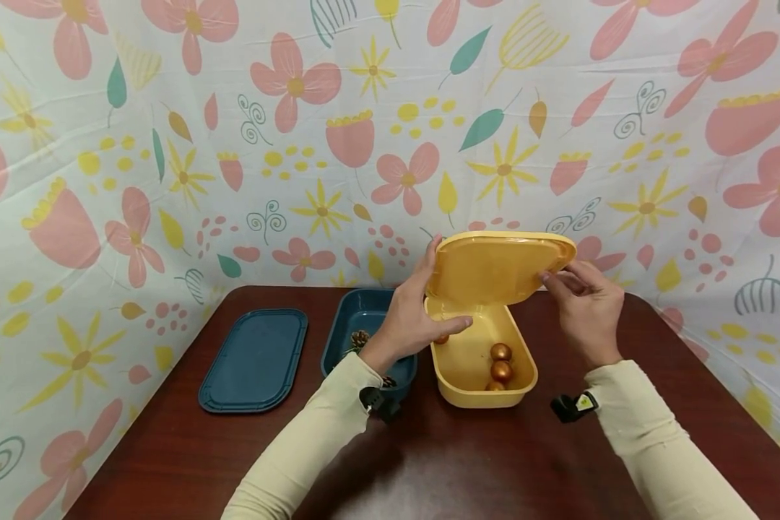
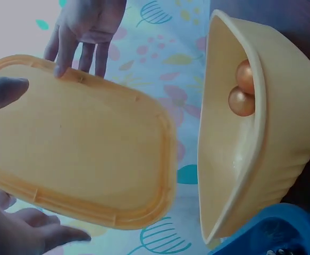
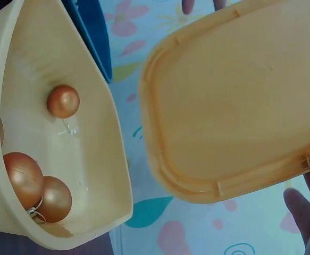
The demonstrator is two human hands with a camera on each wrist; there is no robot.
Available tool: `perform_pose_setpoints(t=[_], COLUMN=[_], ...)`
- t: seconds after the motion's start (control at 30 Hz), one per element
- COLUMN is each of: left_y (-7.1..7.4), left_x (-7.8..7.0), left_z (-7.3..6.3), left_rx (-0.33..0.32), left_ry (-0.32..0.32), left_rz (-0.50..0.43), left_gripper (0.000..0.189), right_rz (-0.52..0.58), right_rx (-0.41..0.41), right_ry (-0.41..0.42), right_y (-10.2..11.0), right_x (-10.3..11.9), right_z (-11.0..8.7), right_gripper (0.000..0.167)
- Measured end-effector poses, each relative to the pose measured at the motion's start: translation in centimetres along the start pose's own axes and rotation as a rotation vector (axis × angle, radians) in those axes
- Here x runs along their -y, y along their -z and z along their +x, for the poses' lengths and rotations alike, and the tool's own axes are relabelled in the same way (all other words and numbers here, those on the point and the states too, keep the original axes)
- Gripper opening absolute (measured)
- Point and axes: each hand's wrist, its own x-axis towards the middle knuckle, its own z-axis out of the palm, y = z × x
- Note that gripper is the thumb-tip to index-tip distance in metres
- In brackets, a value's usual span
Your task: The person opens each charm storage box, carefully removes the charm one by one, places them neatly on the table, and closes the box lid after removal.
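A yellow plastic lid [image 1: 497,267] is held raised and tilted above the back of a yellow container [image 1: 484,399]. My right hand [image 1: 588,310] pinches the lid's right edge, thumb in front. Along the left edge, the fingers of my left hand [image 1: 403,318] touch the lid; its thumb sticks out to the right below it. Inside the yellow container lie several shiny copper-coloured baubles [image 1: 502,372]; in the right wrist view one bauble [image 3: 63,101] sits apart from the others.
Left of the yellow container stands a blue container [image 1: 334,339] with pine cones [image 1: 360,338], partly hidden by my left arm. A flat blue lid [image 1: 253,361] lies farther left on the dark wooden table [image 1: 455,469]. Behind hangs a flower-patterned cloth [image 1: 390,144].
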Motion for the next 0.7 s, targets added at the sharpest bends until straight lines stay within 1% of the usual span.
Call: perform_pose_setpoints(t=[0.07,0.1,0.2,0.27,0.37,0.47,0.57,0.63,0.7], left_y=[0.1,0.1,0.1,0.1,0.1,0.1,0.2,0.2,0.3], left_x=[-0.1,-0.1,-0.1,-0.1,0.0,0.0,-0.1,-0.1,0.0], left_z=[0.0,0.1,0.1,0.0,-0.2,-0.3,-0.1,0.0,0.2], left_rx=[0.022,0.032,0.058,0.072,0.081,0.089,0.099,0.109,0.123], left_ry=[0.01,0.013,0.024,0.043,0.089,0.118,0.126,0.139,0.163], left_rz=[-0.045,-0.074,-0.158,-0.216,-0.248,-0.242,-0.242,-0.256,-0.288], left_gripper=[0.12,0.121,0.122,0.122,0.12,0.119,0.118,0.117,0.115], right_rz=[-0.025,-0.02,0.072,0.129,0.166,0.181,0.238,0.282,0.323], right_rx=[-0.003,-0.002,0.014,0.028,0.045,0.071,0.089,0.098,0.1], right_ry=[-0.029,-0.052,-0.141,-0.202,-0.261,-0.282,-0.293,-0.303,-0.316], right_y=[0.1,0.2,0.4,0.5,0.8,1.0,1.3,1.4,1.4], right_x=[-0.1,-0.2,0.0,0.1,0.2,0.1,0.1,0.1,0.0], right_z=[0.1,0.1,0.1,0.1,0.3,0.5,0.6,0.6,0.6], right_gripper=[0.032,0.033,0.036,0.037,0.042,0.048,0.053,0.055,0.057])
